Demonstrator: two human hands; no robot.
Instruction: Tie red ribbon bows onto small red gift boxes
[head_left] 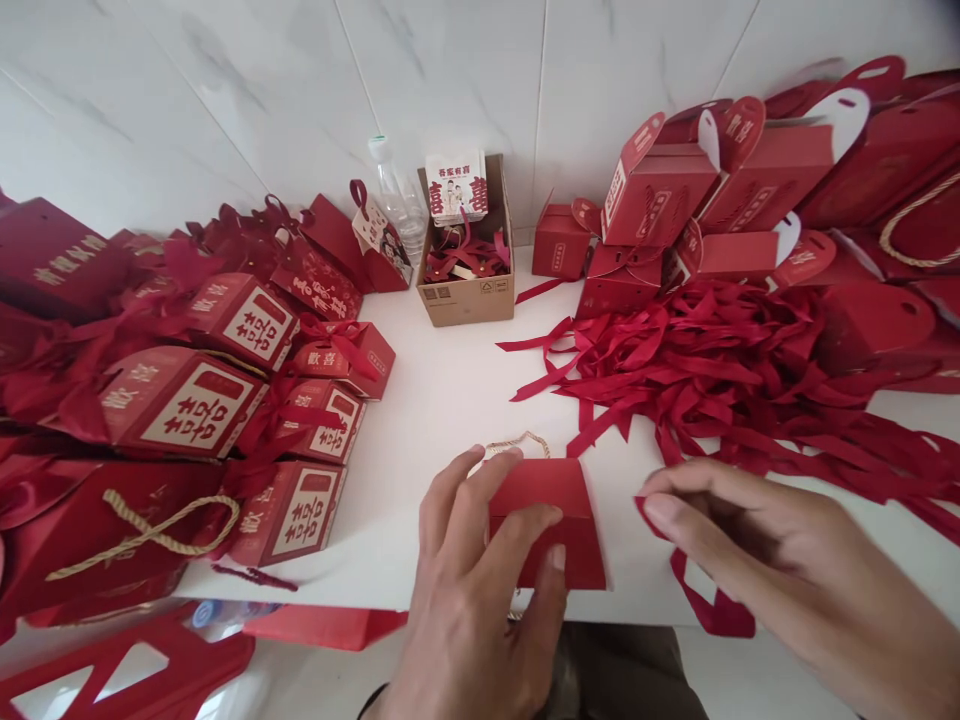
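A small red gift box (559, 545) with a gold cord (521, 440) at its far side lies near the table's front edge. Over its left part spreads my left hand (484, 570), fingers apart, index finger and thumb on or just above the box's surface; exact contact is hard to tell. To the right of the box, my right hand (780, 560) is closed in a pinch on a dark red ribbon (720, 610), whose loose end hangs down by the front edge.
A heap of red ribbons (712, 380) lies at right, before stacked red boxes (667, 190). Boxes with ribbon bows (210, 405) crowd the left. At the back stand a cardboard box (469, 300) of cards and ribbon pieces and a clear bottle (394, 200); a tiled wall (465, 70) rises behind.
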